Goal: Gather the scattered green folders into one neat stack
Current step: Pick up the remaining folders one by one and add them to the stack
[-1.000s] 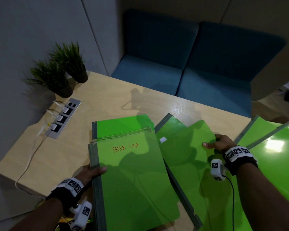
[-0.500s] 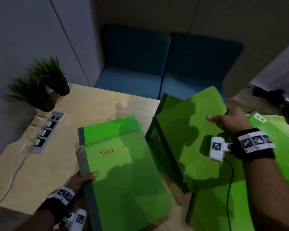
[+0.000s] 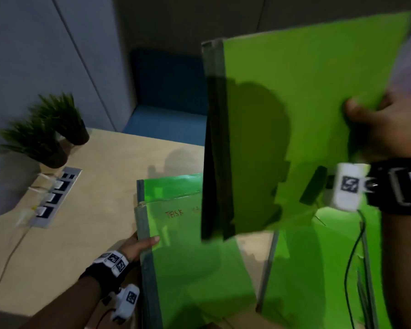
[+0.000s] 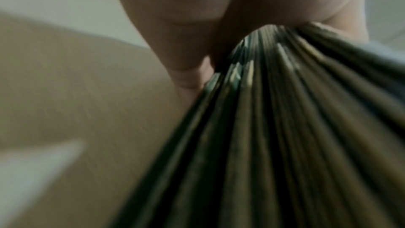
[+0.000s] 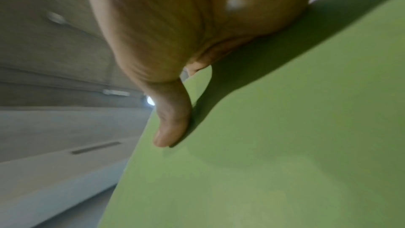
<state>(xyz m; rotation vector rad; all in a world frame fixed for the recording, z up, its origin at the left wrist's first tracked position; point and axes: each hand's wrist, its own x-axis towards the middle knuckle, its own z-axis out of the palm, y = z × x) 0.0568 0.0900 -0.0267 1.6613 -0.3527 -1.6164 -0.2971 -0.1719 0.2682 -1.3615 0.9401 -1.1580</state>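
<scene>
A stack of green folders lies on the wooden table; its top one bears red writing. My left hand grips the stack's grey spine edge, thumb on top; the left wrist view shows the layered folder edges up close against my fingers. High in the air, tilted, hangs another green folder with a dark spine, my right hand pinching its right edge. In the right wrist view my thumb presses on its green cover. More green folders lie on the table under my right arm.
Two small potted plants stand at the table's back left, next to a recessed power socket strip with a white cable. A blue sofa sits behind the table, against grey walls.
My right hand has raised one green folder off the table, higher and more upright than before. The left hand has kept its hold on the stack's spine.
</scene>
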